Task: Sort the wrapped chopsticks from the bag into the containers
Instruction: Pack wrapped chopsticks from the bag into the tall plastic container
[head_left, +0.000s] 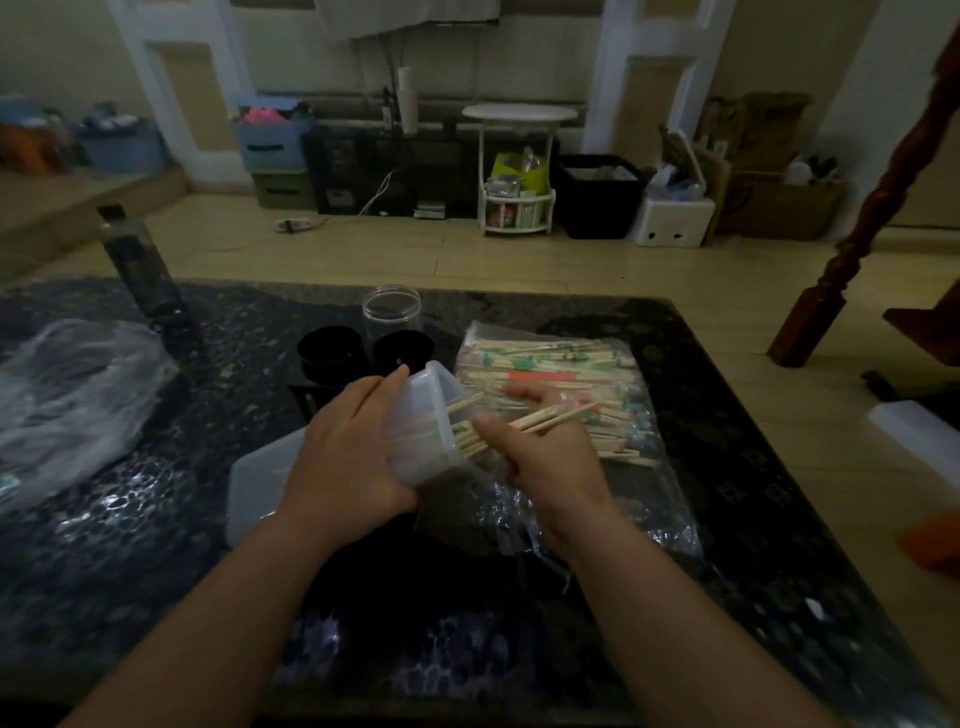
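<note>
My left hand (347, 452) grips a translucent plastic container (423, 415), tilted on its side with its mouth facing right. Wrapped chopsticks stick out of that mouth. My right hand (540, 457) pinches a few wrapped chopsticks (556, 417) at the container's opening. Behind my right hand a clear plastic bag (597, 499) lies flat on the dark table with a pile of wrapped chopsticks (550, 364) on it. Two black cups (330, 353) and a clear jar (390, 306) stand just beyond the container.
A flat translucent lid (260, 483) lies under my left wrist. A crumpled clear bag (72, 400) sits at the table's left, with a dark bottle (137, 265) behind it. A wooden post (872, 208) rises at the right. The table's right edge (737, 415) runs close to the bag.
</note>
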